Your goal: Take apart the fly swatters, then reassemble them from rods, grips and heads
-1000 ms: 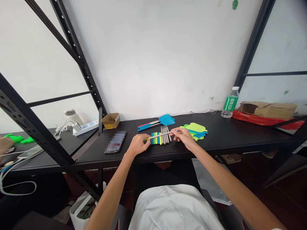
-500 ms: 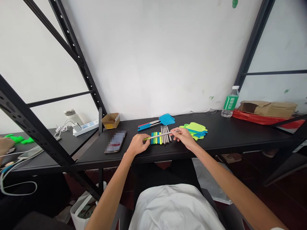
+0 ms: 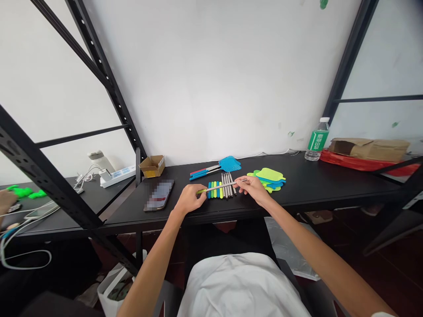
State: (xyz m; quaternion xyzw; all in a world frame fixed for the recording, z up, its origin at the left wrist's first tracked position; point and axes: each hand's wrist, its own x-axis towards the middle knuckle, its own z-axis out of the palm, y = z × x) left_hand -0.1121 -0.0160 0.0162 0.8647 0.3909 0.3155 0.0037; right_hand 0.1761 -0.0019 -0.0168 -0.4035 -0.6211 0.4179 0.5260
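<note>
My left hand (image 3: 190, 199) is closed round the green grip end of a thin metal rod (image 3: 220, 186), a fly swatter handle. My right hand (image 3: 251, 187) pinches the rod's bare metal end, so the rod is held crosswise just above a row of several similar handles (image 3: 222, 190) with blue and green grips lying on the black table (image 3: 307, 189). Right of my right hand lies a pile of green and blue swatter heads (image 3: 270, 178). Behind the row lie assembled swatters, one with a blue head (image 3: 228, 164).
A phone (image 3: 159, 195) lies left of my left hand and a small cardboard box (image 3: 152, 166) behind it. A water bottle (image 3: 317, 140) and a brown package on red plastic (image 3: 370, 154) stand at the right. Another person's hand (image 3: 6, 200) shows at the far left, beside a power strip (image 3: 117, 174).
Both my hands keep the same hold on the rod, which has barely shifted. The other person's hand at the far left has drawn back a little.
</note>
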